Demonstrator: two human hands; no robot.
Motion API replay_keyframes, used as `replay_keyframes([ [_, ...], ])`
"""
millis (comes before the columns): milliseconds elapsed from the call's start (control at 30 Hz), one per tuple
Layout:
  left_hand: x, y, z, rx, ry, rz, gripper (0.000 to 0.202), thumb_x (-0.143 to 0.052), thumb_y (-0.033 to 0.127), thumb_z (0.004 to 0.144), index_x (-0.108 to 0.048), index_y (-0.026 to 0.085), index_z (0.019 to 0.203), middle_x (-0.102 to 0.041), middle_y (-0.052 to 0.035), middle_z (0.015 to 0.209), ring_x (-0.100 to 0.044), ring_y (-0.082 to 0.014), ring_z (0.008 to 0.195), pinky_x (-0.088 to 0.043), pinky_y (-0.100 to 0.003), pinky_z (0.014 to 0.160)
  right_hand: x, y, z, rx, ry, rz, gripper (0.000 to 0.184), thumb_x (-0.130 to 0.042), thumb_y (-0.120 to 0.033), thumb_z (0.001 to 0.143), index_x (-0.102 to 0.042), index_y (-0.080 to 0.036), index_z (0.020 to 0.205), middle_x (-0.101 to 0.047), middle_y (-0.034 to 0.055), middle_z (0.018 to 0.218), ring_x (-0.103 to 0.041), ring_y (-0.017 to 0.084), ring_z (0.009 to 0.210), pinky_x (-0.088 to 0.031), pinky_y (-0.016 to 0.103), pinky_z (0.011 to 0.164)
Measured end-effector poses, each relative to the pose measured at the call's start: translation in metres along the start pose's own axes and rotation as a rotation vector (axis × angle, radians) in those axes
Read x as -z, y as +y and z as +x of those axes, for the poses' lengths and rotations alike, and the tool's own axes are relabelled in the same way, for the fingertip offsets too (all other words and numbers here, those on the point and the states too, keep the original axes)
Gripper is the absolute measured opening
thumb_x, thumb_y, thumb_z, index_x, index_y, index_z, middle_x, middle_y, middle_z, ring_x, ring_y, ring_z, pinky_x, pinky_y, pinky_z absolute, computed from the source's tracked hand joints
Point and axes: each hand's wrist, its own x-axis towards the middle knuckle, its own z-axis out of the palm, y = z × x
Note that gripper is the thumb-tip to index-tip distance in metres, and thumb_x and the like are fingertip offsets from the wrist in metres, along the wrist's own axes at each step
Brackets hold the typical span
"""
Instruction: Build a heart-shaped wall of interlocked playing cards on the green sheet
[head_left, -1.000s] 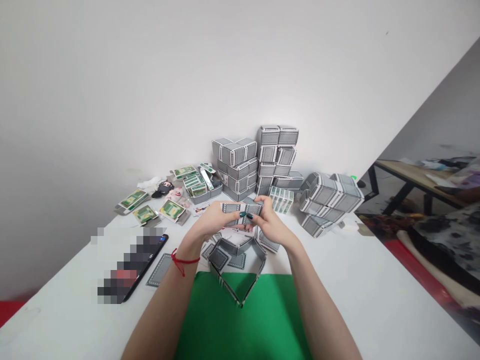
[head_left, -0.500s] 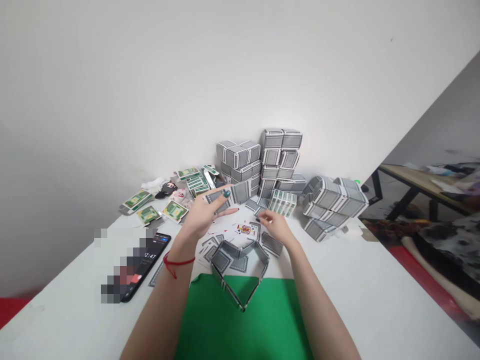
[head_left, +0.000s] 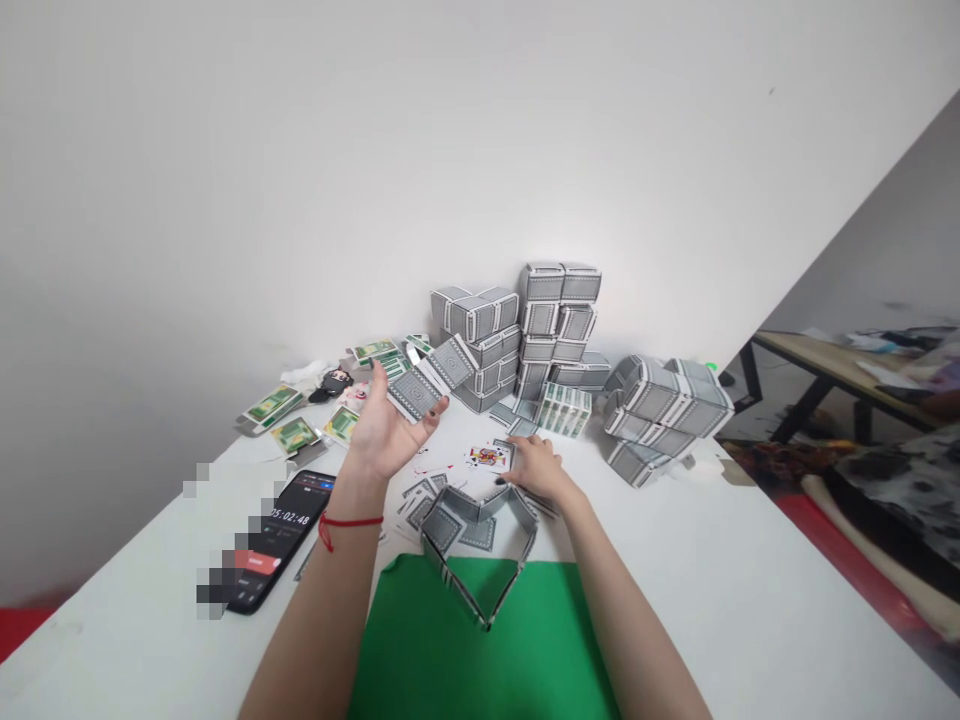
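Left hand: raised palm-up, fingers loosely spread; folded card piece pinned between thumb and palm.
Right hand: lowered to worktop, fingers curled at 3 o'clock of face card; grip cannot be told.
Heart-shaped card frame: set at 6 o'clock of both hands, on far edge of green sheet.
Card-cube stacks: located at 12 o'clock of frame.
Phone: laid at 9 o'clock of frame.

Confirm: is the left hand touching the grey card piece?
Touching. The head view shows the card piece lying across the fingers of the left hand, with the thumb at its near edge and no gap between them.
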Motion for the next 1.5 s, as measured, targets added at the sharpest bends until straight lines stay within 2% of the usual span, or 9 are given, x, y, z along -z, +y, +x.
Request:
replay_keyframes([
  [200, 0.004, -0.002, 0.001, 0.039, -0.007, -0.109, 0.029, -0.05, 0.022, 0.08, -0.059, 0.014, 0.107, -0.067, -0.0088, 0.086, -0.064, -0.0162, 0.073, -0.05, -0.022, 0.054, -0.014, -0.01, 0.004, 0.008, 0.059, 0.022, 0.044, -0.064, -0.038, 0.072, -0.057, -0.024, 0.113, -0.05, 0.0101, 0.116, -0.038, 0.028, 0.11, -0.028, 0.036, 0.082],
  [333, 0.003, -0.01, 0.002, -0.055, 0.082, 0.066, 0.062, -0.057, -0.002, 0.067, -0.047, 0.018, 0.125, -0.068, -0.0053, 0.086, -0.064, -0.012, 0.076, -0.05, -0.019, 0.065, -0.015, -0.008, 0.004, -0.046, 0.06, 0.048, 0.045, -0.073, -0.04, 0.061, -0.058, -0.018, 0.097, -0.054, 0.0098, 0.107, -0.042, 0.028, 0.104, -0.03, 0.033, 0.076],
  [433, 0.0, -0.016, 0.003, -0.119, 0.132, 0.144, 0.075, -0.06, -0.007, 0.061, -0.042, 0.02, 0.128, -0.068, -0.0017, 0.083, -0.063, -0.0097, 0.069, -0.05, -0.02, 0.067, -0.014, -0.005, 0.004, -0.059, 0.083, 0.098, 0.048, -0.078, -0.035, 0.052, -0.055, -0.017, 0.09, -0.058, 0.0077, 0.099, -0.048, 0.026, 0.096, -0.032, 0.03, 0.071],
  [600, 0.001, -0.02, 0.007, -0.156, 0.1, 0.239, 0.044, -0.067, 0.001, 0.06, -0.061, 0.013, 0.102, -0.07, -0.0049, 0.082, -0.061, -0.0097, 0.059, -0.051, -0.021, 0.059, -0.005, 0.0, 0.005, 0.036, 0.125, 0.356, 0.029, -0.066, -0.019, 0.059, -0.052, -0.018, 0.084, -0.058, -0.0027, 0.066, -0.054, 0.016, 0.066, -0.037, 0.025, 0.058],
  [700, 0.003, -0.02, 0.009, -0.138, 0.118, 0.264, 0.029, -0.068, 0.007, 0.062, -0.064, 0.011, 0.09, -0.07, -0.0055, 0.079, -0.059, -0.0095, 0.056, -0.05, -0.02, 0.054, 0.012, -0.002, 0.001, 0.097, 0.181, 0.602, 0.01, -0.059, -0.024, 0.064, -0.053, -0.018, 0.071, -0.058, -0.0023, 0.061, -0.057, 0.016, 0.062, -0.044, 0.027, 0.056],
  [800, 0.004, -0.02, 0.009, -0.139, 0.126, 0.274, 0.029, -0.068, 0.009, 0.062, -0.065, 0.012, 0.091, -0.07, -0.0051, 0.079, -0.059, -0.0095, 0.055, -0.05, -0.02, 0.054, 0.036, -0.011, -0.01, 0.15, 0.111, 1.017, 0.019, -0.056, -0.033, 0.069, -0.055, -0.018, 0.081, -0.064, 0.0008, 0.066, -0.063, 0.018, 0.058, -0.051, 0.03, 0.053],
  [867, 0.003, -0.02, 0.008, -0.149, 0.115, 0.277, 0.031, -0.069, 0.009, 0.061, -0.065, 0.013, 0.092, -0.071, -0.0051, 0.08, -0.059, -0.0094, 0.056, -0.05, -0.02, 0.055, 0.05, -0.02, -0.02, 0.19, 0.086, 1.128, 0.024, -0.06, -0.035, 0.068, -0.055, -0.017, 0.083, -0.066, 0.0014, 0.064, -0.064, 0.018, 0.054, -0.052, 0.03, 0.05],
  [1100, -0.002, -0.024, 0.006, -0.161, 0.049, 0.279, 0.037, -0.075, 0.016, 0.057, -0.065, 0.013, 0.092, -0.071, -0.006, 0.083, -0.063, -0.0139, 0.067, -0.05, -0.022, 0.059, 0.061, -0.047, -0.038, 0.238, 0.053, 1.079, 0.023, -0.062, -0.036, 0.07, -0.057, -0.016, 0.08, -0.065, 0.0011, 0.055, -0.065, 0.02, 0.051, -0.052, 0.029, 0.043],
  [1500, -0.01, -0.04, 0.007, -0.133, -0.034, 0.331, 0.042, -0.077, 0.023, 0.056, -0.065, 0.013, 0.095, -0.07, -0.0062, 0.085, -0.063, -0.0163, 0.068, -0.048, -0.025, 0.061, 0.06, -0.048, -0.038, 0.265, -0.031, 0.966, 0.02, -0.056, -0.036, 0.073, -0.055, -0.017, 0.078, -0.06, -0.0031, 0.044, -0.054, 0.014, 0.036, -0.042, 0.023, 0.037],
])
